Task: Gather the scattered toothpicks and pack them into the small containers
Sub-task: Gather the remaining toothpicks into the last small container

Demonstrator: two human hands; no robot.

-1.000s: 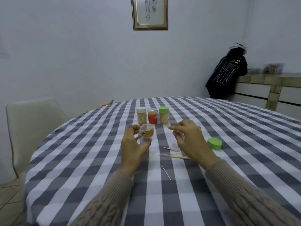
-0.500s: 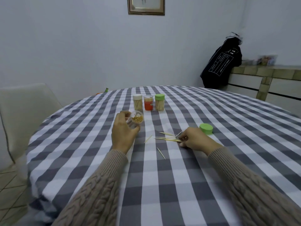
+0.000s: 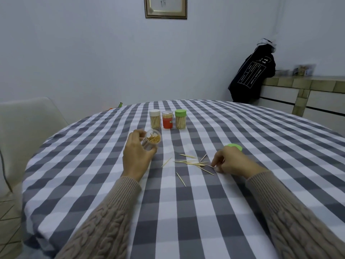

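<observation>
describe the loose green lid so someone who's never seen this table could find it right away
On the checked tablecloth, look just beyond the right hand. The loose green lid lies flat there, partly hidden by the knuckles. Unlike the green cap on the far jar, it sits on no container.

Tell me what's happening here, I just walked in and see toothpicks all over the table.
A person is packing loose toothpicks into jars. The left hand holds an open jar, tilted and already partly filled. The right hand is down on the checked cloth, pinching at a toothpick at the edge of the pile. A green lid lies behind that hand. Three capped jars stand further back.
</observation>
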